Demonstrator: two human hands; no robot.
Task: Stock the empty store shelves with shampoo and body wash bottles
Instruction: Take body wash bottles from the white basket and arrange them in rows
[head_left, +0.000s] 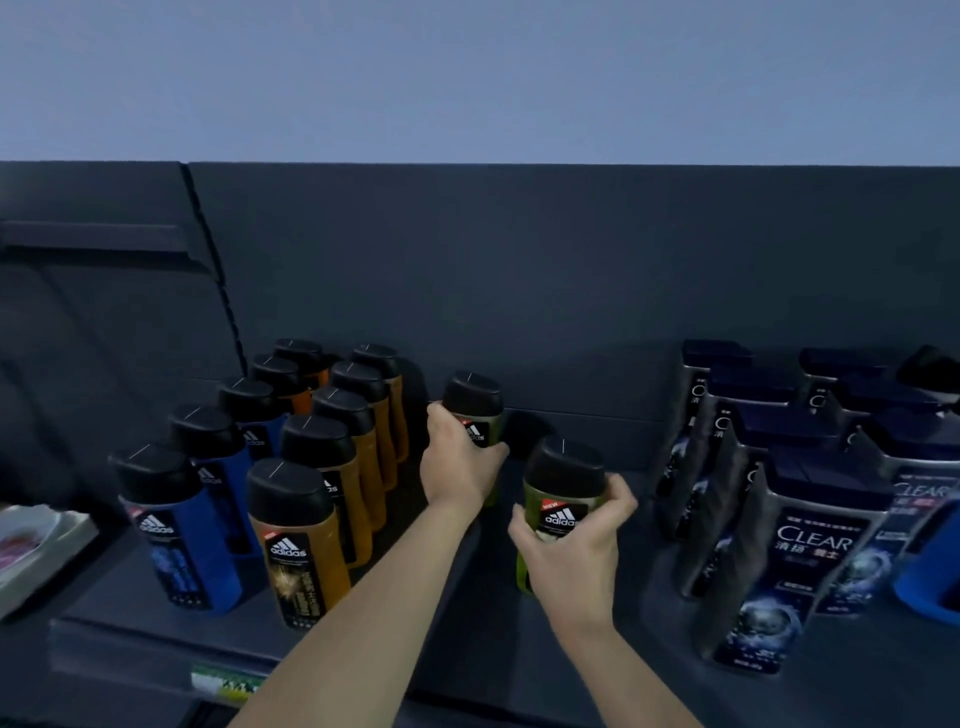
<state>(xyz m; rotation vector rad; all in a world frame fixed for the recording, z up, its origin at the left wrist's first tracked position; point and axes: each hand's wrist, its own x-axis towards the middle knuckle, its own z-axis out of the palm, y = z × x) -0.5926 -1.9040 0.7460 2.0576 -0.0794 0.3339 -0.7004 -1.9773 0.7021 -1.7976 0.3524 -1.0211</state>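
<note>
Two green body wash bottles, both held upright above the bare strip of shelf (467, 649) between the orange row and the CLEAR stock. Rear green bottle (480, 415) gripped in the left hand (457, 467), fingers wrapped round its body just under the black cap, deep in near the back panel (519, 286), probably to start a new column from the back, like the rows alongside. Front green bottle (563, 493) clasped in the right hand (571, 540), thumb by the label, fingers curled round the far side, nearer the shelf edge, likely waiting for the slot in front. Impossible to tell whether either base touches the shelf. Labels turned outward, matching the neighbours. Leftward, orange bottles (298, 545), then blue bottles (176, 530), each filed front to back. Rightward, CLEAR bottles (795, 551) in stepped files.
</note>
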